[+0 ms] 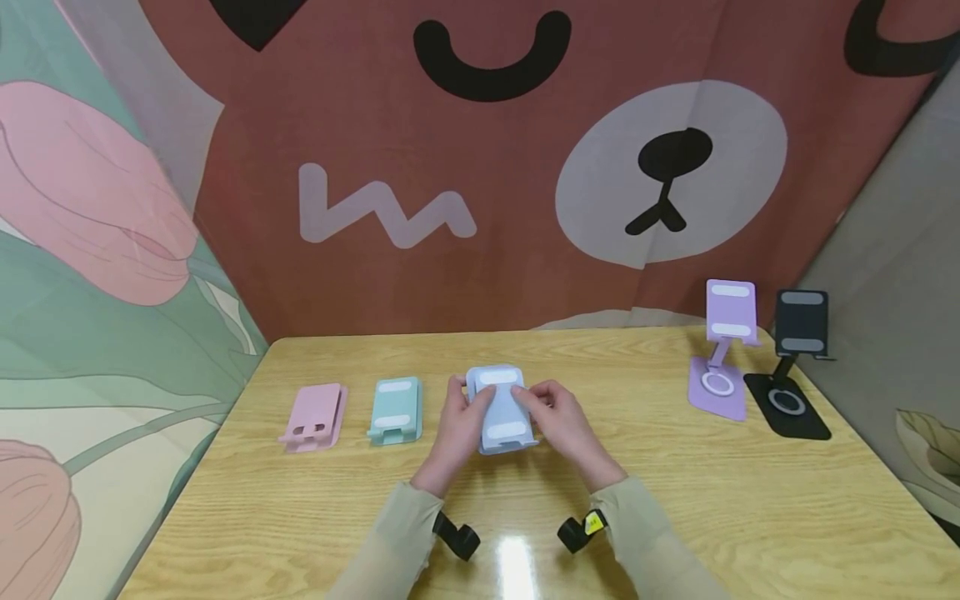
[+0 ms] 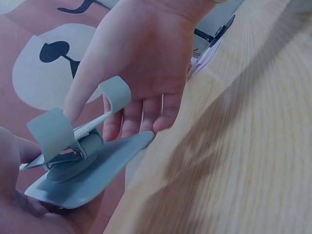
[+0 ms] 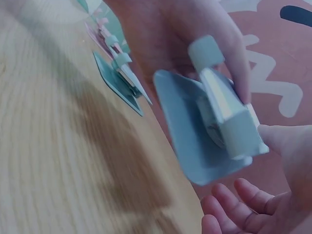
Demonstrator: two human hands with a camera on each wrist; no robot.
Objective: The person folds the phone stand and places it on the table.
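A folded light blue phone stand (image 1: 504, 412) is held up above the table in the head view, with white pads on its upper plate. My left hand (image 1: 460, 417) grips it from the left, thumb on the upper plate and fingers behind the base. On the other side, my right hand (image 1: 558, 417) touches the plate's edge with its thumb. The right wrist view shows the relaxed fingers (image 3: 243, 207) of that hand apart from the base. Seen from the side, the stand (image 2: 92, 170) has a small gap between its plate and base.
On the wooden table (image 1: 300, 517), a folded pink stand (image 1: 315, 414) and a folded teal stand (image 1: 396, 408) lie to the left. Unfolded purple (image 1: 717, 400) and black (image 1: 787, 408) stands are upright at the right. A printed cloth (image 1: 450, 283) hangs behind the table.
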